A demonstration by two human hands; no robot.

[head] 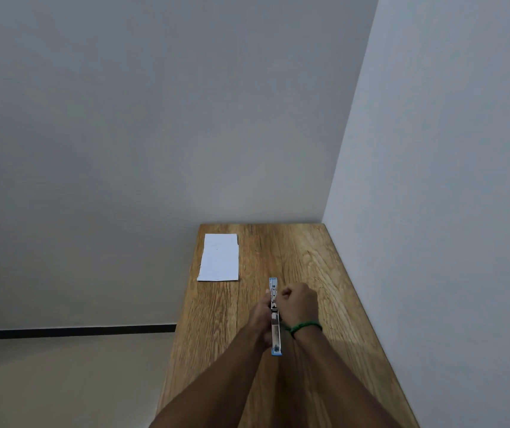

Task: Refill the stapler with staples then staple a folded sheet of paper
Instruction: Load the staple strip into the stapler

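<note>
Finding: the stapler [275,330] is held just above the counter [309,257], near its middle, lying lengthwise away from me with its metal channel facing up and blue ends showing. My left hand [259,315] wraps the body from the left side. My right hand [298,304] is curled tight against the right side at the channel. I cannot tell whether it pinches a strip of staples, as none is visible. I judge this to be the refill step. To do it well, the left hand should hold the body level and steady, while the right seats the strip straight in the channel, legs down, before the top is closed without forcing. The folded sheet of paper [219,257] lies flat at the far left of the counter, well apart from the hands and close to the left edge. A green band [304,327] sits on the right wrist. A wall [433,180] borders the counter's right side and limits elbow room there. Nothing lies between the hands and the paper.
</note>
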